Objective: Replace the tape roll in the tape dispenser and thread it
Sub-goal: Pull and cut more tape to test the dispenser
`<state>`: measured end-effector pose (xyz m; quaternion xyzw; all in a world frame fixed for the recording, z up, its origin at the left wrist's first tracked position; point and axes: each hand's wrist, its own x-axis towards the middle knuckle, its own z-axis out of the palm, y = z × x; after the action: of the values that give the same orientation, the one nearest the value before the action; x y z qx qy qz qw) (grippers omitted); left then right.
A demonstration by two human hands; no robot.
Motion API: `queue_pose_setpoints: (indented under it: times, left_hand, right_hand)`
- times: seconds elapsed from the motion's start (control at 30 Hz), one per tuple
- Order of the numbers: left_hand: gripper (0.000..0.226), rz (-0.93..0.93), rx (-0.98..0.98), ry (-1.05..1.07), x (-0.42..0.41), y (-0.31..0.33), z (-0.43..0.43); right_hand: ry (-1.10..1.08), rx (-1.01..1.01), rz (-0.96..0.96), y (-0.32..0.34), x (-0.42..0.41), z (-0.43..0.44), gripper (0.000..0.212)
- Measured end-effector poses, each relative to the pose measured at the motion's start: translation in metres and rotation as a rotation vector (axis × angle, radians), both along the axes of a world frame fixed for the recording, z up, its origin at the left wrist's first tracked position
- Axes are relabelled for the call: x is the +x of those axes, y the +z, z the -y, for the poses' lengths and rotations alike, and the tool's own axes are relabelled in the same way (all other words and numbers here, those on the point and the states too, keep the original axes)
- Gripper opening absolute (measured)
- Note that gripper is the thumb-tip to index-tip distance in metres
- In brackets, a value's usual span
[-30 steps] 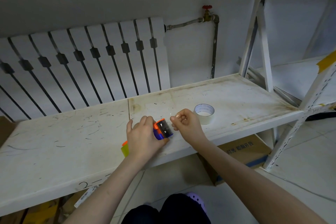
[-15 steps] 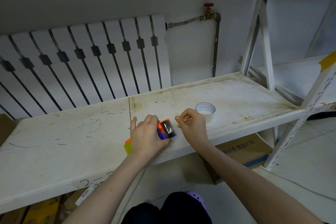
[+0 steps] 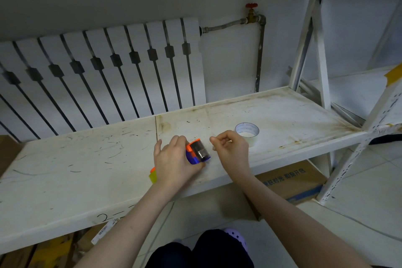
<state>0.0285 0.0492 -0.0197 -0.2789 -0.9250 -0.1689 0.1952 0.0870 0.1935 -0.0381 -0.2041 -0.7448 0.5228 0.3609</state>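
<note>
1. One tape dispenser (image 3: 196, 152), orange and blue with a dark roller at its front, lies on the white shelf board (image 3: 76, 159) near the front edge, just right of the seam between the two boards.
2. The left hand (image 3: 174, 160) wraps around the dispenser's body from above and holds it against the board; a yellow and orange part (image 3: 153, 175) of the dispenser shows behind the heel of the hand.
3. The right hand (image 3: 231, 148) hovers just right of the dispenser, with the thumb and forefinger (image 3: 215, 139) pinched together. Whether a strip of clear tape runs between them and the dispenser cannot be told.
4. One tape roll (image 3: 247, 134), pale with a white core, lies flat on the board just behind the right hand, apart from the dispenser.
5. One radiator (image 3: 104, 72) stands against the wall behind the shelf, with one red-handled valve (image 3: 251, 6) on the pipe beside it.
6. One cardboard box (image 3: 289, 183) with blue print sits on the floor under the shelf at the right.
</note>
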Motion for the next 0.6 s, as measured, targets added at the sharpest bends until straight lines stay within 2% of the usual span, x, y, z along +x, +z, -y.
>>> queue_pose_setpoints:
  times: [0.13, 0.37, 0.6]
  left_hand:
    - [0.052, -0.002, 0.010, -0.016, 0.001, 0.001, 0.003]
    - [0.054, 0.037, 0.087, -0.056, 0.003, 0.000, 0.012]
    - [0.052, 0.065, 0.223, -0.143, 0.002, 0.002, 0.024]
  right_hand:
    - [0.016, -0.109, 0.059, -0.002, -0.002, 0.000, 0.020]
    - [0.095, -0.170, 0.123, -0.003, 0.001, -0.001, 0.025]
    - [0.320, -0.517, 0.258, 0.001, -0.005, 0.003, 0.021]
